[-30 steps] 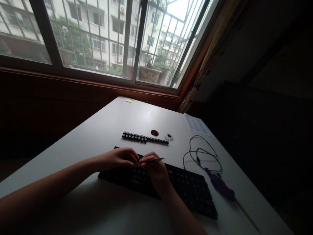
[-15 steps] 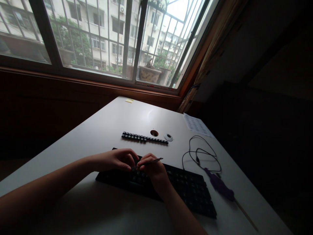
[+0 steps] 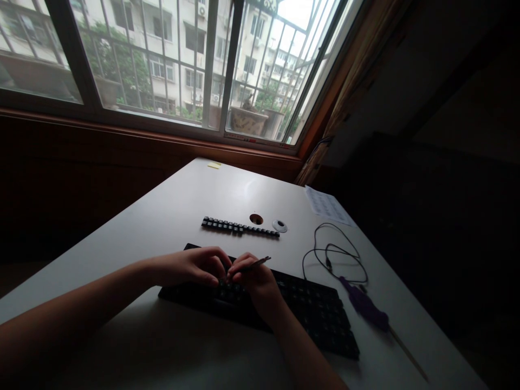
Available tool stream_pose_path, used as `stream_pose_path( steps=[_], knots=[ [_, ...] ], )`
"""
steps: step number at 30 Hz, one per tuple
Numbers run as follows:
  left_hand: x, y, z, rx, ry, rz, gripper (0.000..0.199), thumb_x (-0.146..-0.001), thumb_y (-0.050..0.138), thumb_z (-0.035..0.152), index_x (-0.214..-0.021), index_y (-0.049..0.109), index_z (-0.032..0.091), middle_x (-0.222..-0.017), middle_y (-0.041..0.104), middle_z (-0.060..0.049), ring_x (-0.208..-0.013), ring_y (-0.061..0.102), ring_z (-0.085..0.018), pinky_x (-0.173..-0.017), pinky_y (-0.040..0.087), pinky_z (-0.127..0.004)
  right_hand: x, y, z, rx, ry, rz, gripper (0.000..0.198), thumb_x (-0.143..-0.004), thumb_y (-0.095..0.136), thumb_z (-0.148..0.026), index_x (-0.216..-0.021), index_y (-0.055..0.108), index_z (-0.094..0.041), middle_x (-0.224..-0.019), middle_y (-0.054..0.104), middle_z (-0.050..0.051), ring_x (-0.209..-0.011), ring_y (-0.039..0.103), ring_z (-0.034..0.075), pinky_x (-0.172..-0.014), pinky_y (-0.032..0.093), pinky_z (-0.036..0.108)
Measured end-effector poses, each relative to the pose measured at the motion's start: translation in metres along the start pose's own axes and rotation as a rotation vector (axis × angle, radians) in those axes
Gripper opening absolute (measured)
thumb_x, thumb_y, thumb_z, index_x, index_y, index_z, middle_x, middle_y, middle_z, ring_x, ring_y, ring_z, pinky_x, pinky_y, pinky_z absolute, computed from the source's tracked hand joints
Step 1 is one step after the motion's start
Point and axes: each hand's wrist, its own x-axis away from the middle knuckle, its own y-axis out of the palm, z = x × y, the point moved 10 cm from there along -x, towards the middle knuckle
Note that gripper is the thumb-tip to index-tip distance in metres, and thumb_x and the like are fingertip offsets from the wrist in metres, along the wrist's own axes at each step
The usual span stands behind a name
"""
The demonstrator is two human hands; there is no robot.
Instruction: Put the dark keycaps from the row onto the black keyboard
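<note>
The worktop point(image 3: 109, 244) is smooth, pale and glossy, with open room in front of the keyboard point(image 3: 320, 309) and to its left as far as the long slanting left edge. The keyboard, a long black slab with rows of square keys, lies aslant, its near right corner well inside the worktop's right edge. Between that corner and the edge, a slim pale stick point(image 3: 406, 352) runs back to a soft-looking purple handle point(image 3: 368, 309), leaving little room there. Over the keyboard's left part, the right hand point(image 3: 259, 279) has a closed grip on a thin, dark tool point(image 3: 259, 262), its free end pointing up and right. The left hand point(image 3: 193, 266) arches beside it, thumb and forefinger a narrow gap apart; whether they pinch anything, I cannot tell. The fingertips of both hands nearly meet just above the keys. Beyond the far edge of the keyboard, a thin black cable point(image 3: 329, 264) lies in loose loops on the right, and small dark keycaps point(image 3: 239, 228) stand in a tidy strip, doubled on the left. Behind them are a round hole point(image 3: 256, 219) and a pale ring point(image 3: 285, 229). Printed paper point(image 3: 329, 206) lies along the right edge, and a yellow note point(image 3: 214, 165) near the far left corner. A barred window point(image 3: 182, 70) stands behind.
</note>
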Motion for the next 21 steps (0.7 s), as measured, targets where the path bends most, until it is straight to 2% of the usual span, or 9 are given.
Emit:
stream_pose_path(
  steps=[4, 9, 16, 21],
  knots=[
    [0.0009, 0.0017, 0.0005, -0.005, -0.005, -0.014, 0.044, -0.082, 0.075, 0.024, -0.123, 0.058, 0.024, -0.110, 0.067, -0.006, -0.103, 0.061, -0.021, -0.092, 0.045, -0.037, 0.0003, -0.0010, 0.0027, -0.007, 0.014, 0.006, 0.014, -0.079, 0.077, -0.035, -0.084, 0.074, -0.022, -0.083, 0.060, 0.002, -0.071, 0.063, 0.016, -0.067, 0.055, 0.032],
    [0.0009, 0.0037, -0.0002, 0.010, -0.009, -0.020, 0.045, -0.083, 0.074, 0.022, -0.124, 0.057, 0.025, -0.110, 0.067, -0.005, -0.104, 0.060, -0.021, -0.093, 0.044, -0.038, 0.0005, -0.0024, 0.0060, -0.023, 0.020, 0.001, 0.010, -0.080, 0.076, -0.030, -0.086, 0.074, -0.022, -0.083, 0.059, 0.001, -0.071, 0.063, 0.015, -0.067, 0.053, 0.031],
    [-0.0027, 0.0030, -0.0014, 0.141, 0.020, 0.018, 0.050, -0.082, 0.074, 0.019, -0.127, 0.054, 0.024, -0.104, 0.067, -0.005, -0.098, 0.061, -0.019, -0.089, 0.043, -0.035, 0.0000, -0.0062, 0.0035, 0.000, 0.021, 0.037, 0.011, -0.081, 0.075, -0.032, -0.085, 0.072, -0.022, -0.084, 0.059, 0.001, -0.070, 0.062, 0.015, -0.066, 0.054, 0.030],
    [-0.0043, 0.0019, -0.0032, 0.135, 0.007, 0.049, 0.050, -0.080, 0.075, 0.019, -0.125, 0.054, 0.024, -0.101, 0.066, -0.004, -0.095, 0.061, -0.019, -0.085, 0.044, -0.033, 0.0000, -0.0064, 0.0043, 0.010, 0.028, 0.045, 0.014, -0.080, 0.076, -0.033, -0.085, 0.072, -0.021, -0.084, 0.059, 0.002, -0.070, 0.063, 0.016, -0.066, 0.055, 0.031]
  ],
)
